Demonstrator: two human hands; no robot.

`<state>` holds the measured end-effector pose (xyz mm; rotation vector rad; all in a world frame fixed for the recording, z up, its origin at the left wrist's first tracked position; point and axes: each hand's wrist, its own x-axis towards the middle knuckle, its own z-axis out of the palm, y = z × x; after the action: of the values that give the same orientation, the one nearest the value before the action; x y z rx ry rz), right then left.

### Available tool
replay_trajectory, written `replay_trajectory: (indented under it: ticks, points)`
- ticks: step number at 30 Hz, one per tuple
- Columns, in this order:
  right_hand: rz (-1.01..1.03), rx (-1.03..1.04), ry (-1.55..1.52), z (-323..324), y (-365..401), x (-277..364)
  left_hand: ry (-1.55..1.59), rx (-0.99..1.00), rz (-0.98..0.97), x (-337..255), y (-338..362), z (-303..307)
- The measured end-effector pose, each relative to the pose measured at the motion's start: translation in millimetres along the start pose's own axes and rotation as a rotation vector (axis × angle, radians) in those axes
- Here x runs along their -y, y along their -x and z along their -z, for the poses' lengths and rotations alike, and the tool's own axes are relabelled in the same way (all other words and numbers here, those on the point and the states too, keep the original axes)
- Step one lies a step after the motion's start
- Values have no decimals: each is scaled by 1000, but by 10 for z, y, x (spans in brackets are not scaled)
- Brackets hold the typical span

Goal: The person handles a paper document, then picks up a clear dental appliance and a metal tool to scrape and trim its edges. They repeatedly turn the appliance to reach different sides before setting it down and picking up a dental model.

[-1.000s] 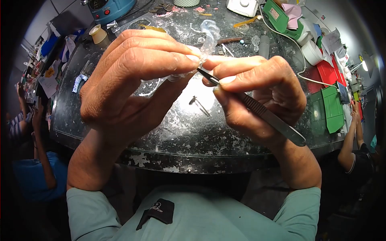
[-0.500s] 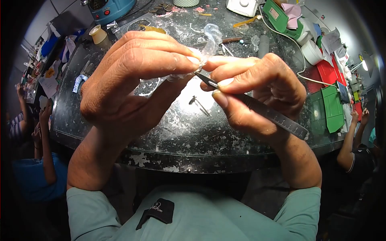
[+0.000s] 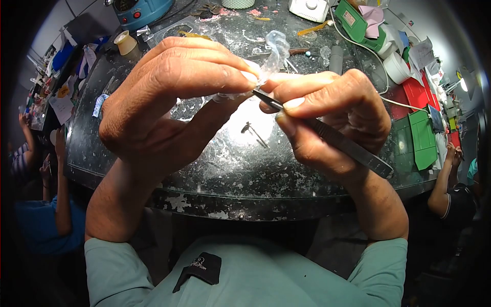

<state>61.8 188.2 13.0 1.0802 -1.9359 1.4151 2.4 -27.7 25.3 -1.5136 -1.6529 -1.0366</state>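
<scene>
A clear dental aligner (image 3: 277, 47) is pinched between the thumb and fingers of my left hand (image 3: 174, 87). Its curved arch of tooth shapes rises above the fingertips, and part of it is covered by the fingers. My right hand (image 3: 340, 110) grips a scalpel (image 3: 350, 148) with a flat, graduated metal handle. The scalpel's tip reaches the aligner's edge beside my left index fingertip; whether it touches is hard to tell. Some right fingers extend behind the blade, close to the aligner. Below the hands, a small dark tool bit with a thin shank (image 3: 254, 134) lies on the lit bench.
The black, scuffed bench (image 3: 240, 179) curves around me. At the back stand a blue machine (image 3: 140, 13) and a white device (image 3: 308, 7). A beige cup (image 3: 125, 42) is at the left; green trays (image 3: 422, 138) and a white cable are at the right. Other people sit on both sides.
The scalpel has turned slightly and its tip has shifted a little right and up. The aligner has tilted a bit to the right. Both hands keep their hold.
</scene>
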Motion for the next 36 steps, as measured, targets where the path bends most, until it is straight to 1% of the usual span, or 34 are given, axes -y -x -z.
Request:
replay_trajectory:
  ticks: [7,13,19,21,28,36]
  points:
    - [29,37,20,34,-14,-19,6,1,13,6,12,-5]
    - [-49,16,-36,26,-10,28,-15,2,8,-20,9,-19]
    - [-29,13,-27,23,-17,11,-29,-5,7,-51,0,-27]
    - [36,13,-8,26,-19,-19,-40,-8,-1,-55,1,-25]
    - [48,9,-6,17,-20,-19,-86,-17,-10,-82,5,-34]
    - [8,-8,-20,1,6,-10,-108,-22,-3,-104,8,-32]
